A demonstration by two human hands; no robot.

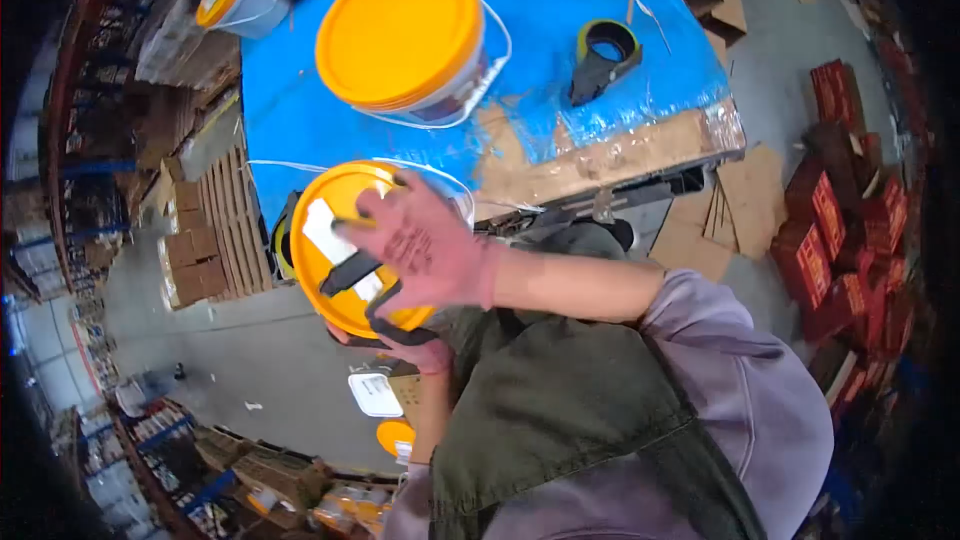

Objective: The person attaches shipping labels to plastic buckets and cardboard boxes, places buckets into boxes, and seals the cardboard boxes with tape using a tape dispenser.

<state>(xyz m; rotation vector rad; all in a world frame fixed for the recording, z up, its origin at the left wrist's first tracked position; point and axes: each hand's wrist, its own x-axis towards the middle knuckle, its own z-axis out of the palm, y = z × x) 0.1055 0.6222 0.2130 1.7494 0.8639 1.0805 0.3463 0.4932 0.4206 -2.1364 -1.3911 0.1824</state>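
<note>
the right hand [418,238], in a pink glove, is over the yellow lid [345,314] of the near bucket [319,260], its fingers spread partly open. a dark strip [350,273] is by those fingers, but i cannot tell if they grip it. the left hand [424,352] is at the near side of the bucket; its fingers are mostly hidden, so i cannot tell how tight it holds. the bucket is at the near left edge of the blue worktop [385,146], with a white label [320,224] on top. it looks stiff and smooth, so it may slip, and would be heavy if full. both sides, low down, seem best to hold.
</note>
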